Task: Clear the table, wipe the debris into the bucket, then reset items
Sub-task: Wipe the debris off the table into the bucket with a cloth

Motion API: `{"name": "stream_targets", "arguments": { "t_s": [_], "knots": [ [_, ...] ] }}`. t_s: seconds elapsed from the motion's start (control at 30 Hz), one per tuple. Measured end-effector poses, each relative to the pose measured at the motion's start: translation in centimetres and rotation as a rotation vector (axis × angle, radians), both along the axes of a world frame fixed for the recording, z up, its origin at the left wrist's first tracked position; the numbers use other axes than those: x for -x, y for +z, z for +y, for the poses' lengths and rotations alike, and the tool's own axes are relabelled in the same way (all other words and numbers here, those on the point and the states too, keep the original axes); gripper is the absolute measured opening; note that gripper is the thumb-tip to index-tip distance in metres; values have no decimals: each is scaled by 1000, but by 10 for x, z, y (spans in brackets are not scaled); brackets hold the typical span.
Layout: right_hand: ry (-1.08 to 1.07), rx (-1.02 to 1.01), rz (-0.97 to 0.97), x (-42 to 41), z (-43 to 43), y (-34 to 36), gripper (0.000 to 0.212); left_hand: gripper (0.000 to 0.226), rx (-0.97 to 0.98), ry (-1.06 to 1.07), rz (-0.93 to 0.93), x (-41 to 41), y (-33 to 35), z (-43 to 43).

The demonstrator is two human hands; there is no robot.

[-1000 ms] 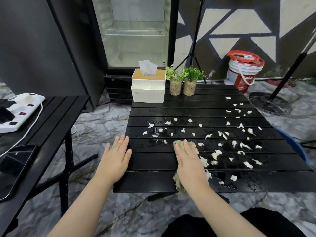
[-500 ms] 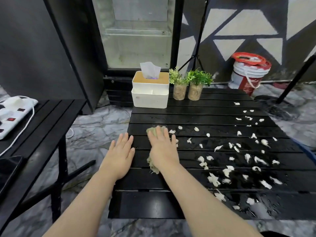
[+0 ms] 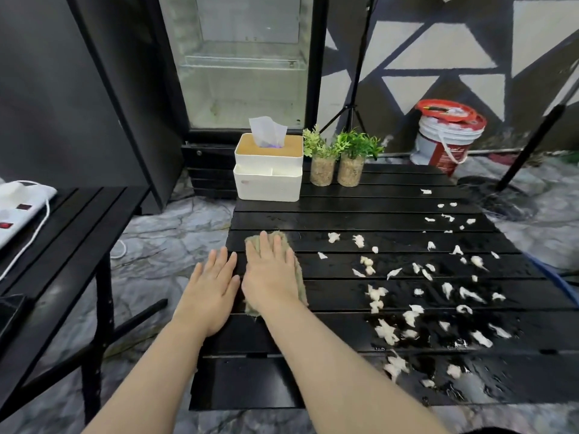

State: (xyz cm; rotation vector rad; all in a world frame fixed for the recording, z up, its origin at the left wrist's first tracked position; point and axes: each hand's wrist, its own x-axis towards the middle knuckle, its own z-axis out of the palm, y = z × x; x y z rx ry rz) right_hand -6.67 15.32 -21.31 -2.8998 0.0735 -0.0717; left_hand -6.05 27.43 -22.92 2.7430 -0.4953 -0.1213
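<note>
My right hand [image 3: 271, 272] presses flat on an olive-green cloth [image 3: 300, 278] at the left side of the wet black slatted table [image 3: 344, 214]. My left hand [image 3: 213, 288] lies flat and empty at the table's left edge, right beside the cloth. Several white paper scraps [image 3: 413, 314] are scattered over the table's right half. A white tissue box [image 3: 268, 167] and two small potted plants [image 3: 336, 164] stand at the table's far edge. A white bucket with a red lid [image 3: 445, 136] sits on the floor behind the table.
A second black table [image 3: 62, 233] stands at the left with a white power strip [image 3: 18, 208] on it. A glass-door fridge [image 3: 247, 64] and a tripod leg [image 3: 360, 73] are behind. A black stand base [image 3: 501, 202] rests on the floor at right.
My right hand has slid the cloth leftward and farther away, to the table's left edge beside my left hand. The view has moved closer to the table.
</note>
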Motion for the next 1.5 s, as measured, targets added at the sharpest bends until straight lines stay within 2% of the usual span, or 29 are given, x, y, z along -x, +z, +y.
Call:
{"name": "stream_targets", "arguments": {
  "t_s": [0.13,0.33,0.43,0.53,0.63,0.7,0.83,0.93,1.1,1.2,1.27,1.33,1.4,1.5],
  "knots": [
    [-29,-23,-79,5,-47,-8,52,52,-39,-9,11,0,1,0],
    [-267,11,-64,23,-138,0,63,52,-17,4,7,3,12,-3],
    [-383,-206,-110,24,-154,14,63,51,80,-13,-48,-9,26,-18],
    [-280,-307,-184,-3,-126,28,57,52,88,-70,-87,-38,32,-40],
    [-117,-131,-157,-43,-78,21,56,52,65,-42,-18,-60,23,-49],
    [-80,-62,-29,-58,-60,9,50,51,28,-35,-6,-64,14,-49],
    [-42,-45,89,-62,-77,-1,49,51,10,-40,-30,-68,6,-48],
    [-110,-76,137,-57,-113,0,48,51,5,-38,-44,-66,8,-49],
    [-290,-21,55,-49,-169,-4,46,51,-9,-34,-54,-63,9,-49],
    [-417,-50,-43,-55,-181,2,52,51,-4,-30,-68,-62,9,-49],
    [-368,-151,-193,-60,-156,10,47,50,4,-35,-69,-63,8,-49],
    [-188,-182,-243,-64,-108,15,41,50,21,-37,-57,-64,6,-47],
    [-38,-96,-151,-66,-67,4,44,50,42,-29,-46,-64,5,-48],
    [-57,-66,2,-79,-74,-11,47,50,34,-22,-60,-66,5,-47]
  ]
}}
